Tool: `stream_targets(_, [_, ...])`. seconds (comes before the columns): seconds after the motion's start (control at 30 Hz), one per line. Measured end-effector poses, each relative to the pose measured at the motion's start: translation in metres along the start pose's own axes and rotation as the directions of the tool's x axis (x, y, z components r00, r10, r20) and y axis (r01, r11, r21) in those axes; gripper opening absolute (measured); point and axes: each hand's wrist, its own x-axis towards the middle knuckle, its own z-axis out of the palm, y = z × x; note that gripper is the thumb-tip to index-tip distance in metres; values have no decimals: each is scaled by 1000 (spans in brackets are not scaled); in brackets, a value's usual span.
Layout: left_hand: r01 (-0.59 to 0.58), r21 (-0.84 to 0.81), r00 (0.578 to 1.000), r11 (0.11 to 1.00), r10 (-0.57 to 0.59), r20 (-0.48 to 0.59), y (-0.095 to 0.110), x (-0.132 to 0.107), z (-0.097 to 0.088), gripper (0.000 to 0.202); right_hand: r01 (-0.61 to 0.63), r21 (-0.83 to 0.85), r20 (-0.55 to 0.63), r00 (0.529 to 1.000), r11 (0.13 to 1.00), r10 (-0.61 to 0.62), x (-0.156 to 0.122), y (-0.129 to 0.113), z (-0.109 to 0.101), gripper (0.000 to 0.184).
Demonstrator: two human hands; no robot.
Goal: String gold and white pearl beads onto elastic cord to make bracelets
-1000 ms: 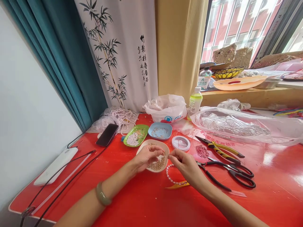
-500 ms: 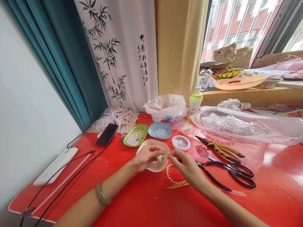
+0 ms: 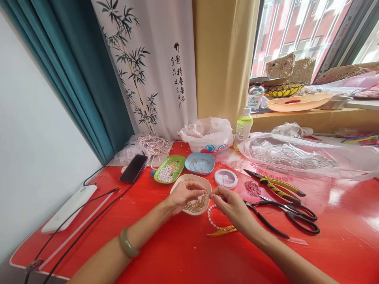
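Observation:
My left hand (image 3: 185, 196) is over the cream dish of gold beads (image 3: 197, 207), thumb and forefinger pinched together. A tiny pale speck shows at its fingertips, too small to name. Just to the right, my right hand (image 3: 229, 200) is also closed in a pinch, its fingertips almost meeting the left ones. A strand of pearly white and pink beads (image 3: 210, 217) curves down from under the right fingers; the thread itself is too fine to make out. The strand's lower end lies across a yellow pointed tool (image 3: 220, 232), partly hidden by the right hand.
Behind the hands are a green dish (image 3: 177, 159) of beads, a blue dish (image 3: 200, 156) and a round white spool (image 3: 226, 178). At right lie red beads (image 3: 252, 188), yellow-handled pliers (image 3: 276, 187), black-handled pliers (image 3: 268, 223) and scissors (image 3: 299, 217). A phone (image 3: 134, 168) lies at left.
My two hands' fingertips have come very slightly closer together. Everything else stays in place, apart from a slight shift of the view.

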Motion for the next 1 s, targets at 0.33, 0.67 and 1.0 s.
stream_targets(0.33, [-20, 16, 1000, 1000, 20, -8, 2, -1, 2, 22, 9, 16, -10, 1000, 1000, -9, 0, 2, 2, 18])
stream_targets(0.67, [-43, 43, 999, 998, 44, -15, 2, -2, 4, 24, 30, -40, -48, 998, 999, -32, -1, -2, 1, 17])
stream_targets(1.0, [-67, 68, 997, 995, 69, -26, 4, -3, 6, 23, 101, -206, -85, 989, 973, -121, -4, 0, 3, 14])
